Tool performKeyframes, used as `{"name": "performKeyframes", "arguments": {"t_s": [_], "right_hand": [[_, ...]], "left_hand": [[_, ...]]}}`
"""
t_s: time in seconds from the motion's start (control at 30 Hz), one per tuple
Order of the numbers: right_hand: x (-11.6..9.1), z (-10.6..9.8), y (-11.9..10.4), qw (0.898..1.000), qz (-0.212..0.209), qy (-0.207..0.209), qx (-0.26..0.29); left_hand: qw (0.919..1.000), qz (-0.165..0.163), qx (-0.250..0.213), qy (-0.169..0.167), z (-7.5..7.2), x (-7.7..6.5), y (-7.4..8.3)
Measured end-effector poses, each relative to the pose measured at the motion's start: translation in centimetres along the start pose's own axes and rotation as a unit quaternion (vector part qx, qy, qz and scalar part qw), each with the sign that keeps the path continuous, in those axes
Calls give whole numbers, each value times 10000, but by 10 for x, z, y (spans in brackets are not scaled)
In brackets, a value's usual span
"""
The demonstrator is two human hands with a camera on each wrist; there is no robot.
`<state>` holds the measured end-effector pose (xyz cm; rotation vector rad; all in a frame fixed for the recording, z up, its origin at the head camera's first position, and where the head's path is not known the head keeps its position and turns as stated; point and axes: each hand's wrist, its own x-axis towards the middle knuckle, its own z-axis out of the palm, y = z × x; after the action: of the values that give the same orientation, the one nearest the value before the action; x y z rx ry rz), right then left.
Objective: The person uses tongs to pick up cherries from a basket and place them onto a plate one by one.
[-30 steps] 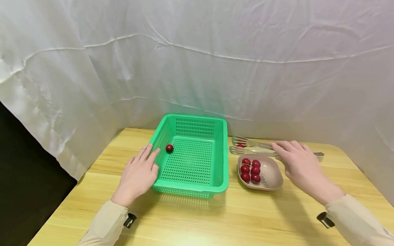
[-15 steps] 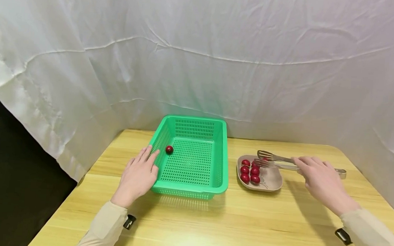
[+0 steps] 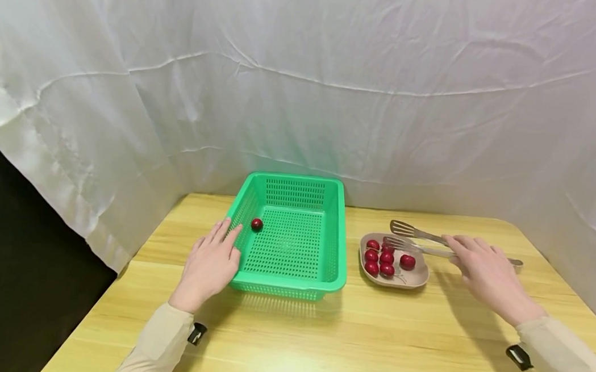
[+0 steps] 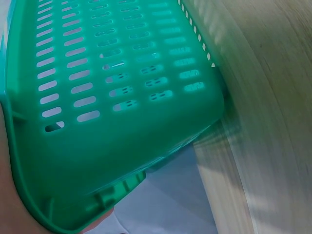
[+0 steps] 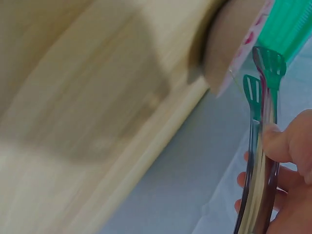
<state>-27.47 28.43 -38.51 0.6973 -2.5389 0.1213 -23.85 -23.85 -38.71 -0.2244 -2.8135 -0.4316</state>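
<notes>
My left hand (image 3: 210, 260) rests on the left rim of a green plastic basket (image 3: 342, 251), fingers extended; in the left wrist view the perforated basket wall (image 4: 131, 141) fills most of the frame. One dark red cherry (image 3: 257, 224) lies inside near the left wall. My right hand (image 3: 484, 271) holds metal tongs (image 3: 429, 251), their slotted ends spread apart above a beige dish (image 3: 415, 281). Several cherries sit at the dish's left, partly covered by a tong end, and a separate cherry (image 3: 408, 262) lies to their right. In the right wrist view, thumb and fingers grip the tongs (image 5: 265, 146).
The wooden table (image 3: 289, 333) extends in front of the basket and dish. A white cloth (image 3: 303, 95) hangs right behind the table's back edge. Black material (image 3: 17, 260) lies beyond the left edge.
My right hand brought the tongs from behind the dish rightward and over it. The cherry between their ends dropped into the dish's right part, and the tongs spread. My left hand stayed put.
</notes>
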Motion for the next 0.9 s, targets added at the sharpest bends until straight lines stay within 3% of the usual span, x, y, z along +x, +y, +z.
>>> {"name": "performKeyframes", "arguments": {"t_s": [0.13,0.33,0.63,0.9], "right_hand": [[16,-6,-15,9993,-8,157,341],[50,-12,-48,9946,-441,634,699],[106,1,-109,9920,-862,46,920],[151,26,-146,9906,-1129,-499,590]], "left_hand": [[9999,24,83,67,-2,1,0],[9999,15,99,77,-3,1,0],[9999,-20,95,37,-5,1,-1],[9999,-14,109,-14,-3,0,2]]}}
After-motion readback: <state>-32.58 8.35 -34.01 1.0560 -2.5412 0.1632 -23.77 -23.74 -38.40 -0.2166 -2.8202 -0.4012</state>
